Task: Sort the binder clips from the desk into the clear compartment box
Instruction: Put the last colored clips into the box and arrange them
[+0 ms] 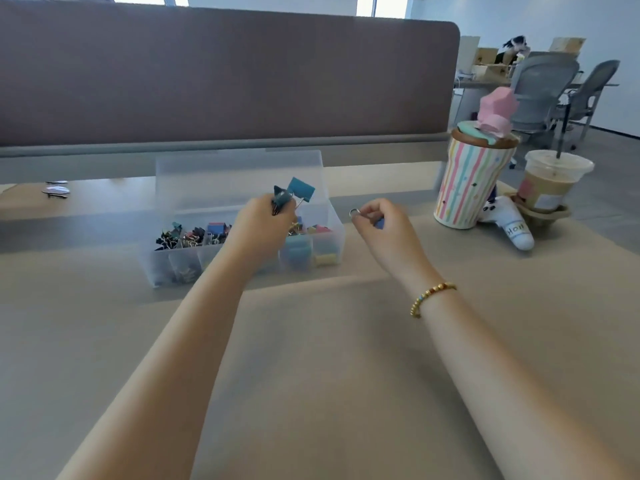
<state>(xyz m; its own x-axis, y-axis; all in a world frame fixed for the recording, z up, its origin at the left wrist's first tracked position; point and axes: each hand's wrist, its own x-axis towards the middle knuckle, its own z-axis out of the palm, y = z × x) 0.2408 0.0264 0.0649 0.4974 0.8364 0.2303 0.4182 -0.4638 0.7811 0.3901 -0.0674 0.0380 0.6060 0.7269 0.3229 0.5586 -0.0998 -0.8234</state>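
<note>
The person appears mid-drop: the left hand (265, 220) hovers over the clear compartment box (332, 237), fingers curled round a bunch of binder clips (292, 195), while the right hand (379, 220) pinches one blue clip (379, 223) just right of the box. Next each clip likely needs releasing over its matching compartment. The striped cup (471, 185) and iced coffee (550, 188) stand well apart, and the desk (346, 375) near the person gives open room.
</note>
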